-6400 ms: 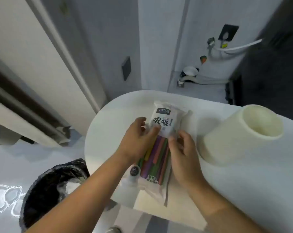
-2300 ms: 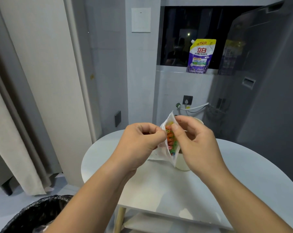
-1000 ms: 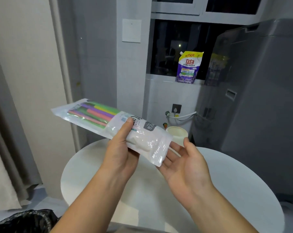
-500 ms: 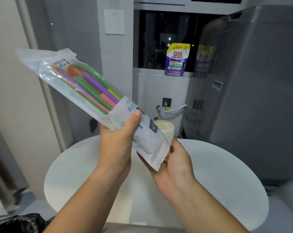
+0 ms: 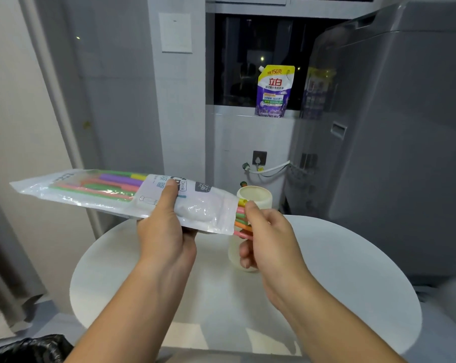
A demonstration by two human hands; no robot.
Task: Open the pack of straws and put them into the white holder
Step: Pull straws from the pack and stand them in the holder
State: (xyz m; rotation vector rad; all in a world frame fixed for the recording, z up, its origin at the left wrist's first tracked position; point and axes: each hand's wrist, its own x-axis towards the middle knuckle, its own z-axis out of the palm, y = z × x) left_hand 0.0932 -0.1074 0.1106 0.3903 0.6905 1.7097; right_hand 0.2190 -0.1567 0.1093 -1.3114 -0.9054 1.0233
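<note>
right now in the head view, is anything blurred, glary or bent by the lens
Head view: dim indoor light, dark window with small light reflections; glare patches on the clear pack; wide-angle lens bends the door frame at left; lower right corner beside the washing machine is smeared; the straws poking out are fairly sharp.

The pack (image 5: 111,195) has come off the table (image 5: 352,271), where both hands had been working at it, and its right end is now open. Half a second ago it slanted steeply, sealed end high; now it lies almost level in the left hand (image 5: 164,231). The straws (image 5: 241,224) have slid partway out of the mouth. The right hand (image 5: 271,237), before a flat palm cupped under that end, now pinches their tips.
</note>
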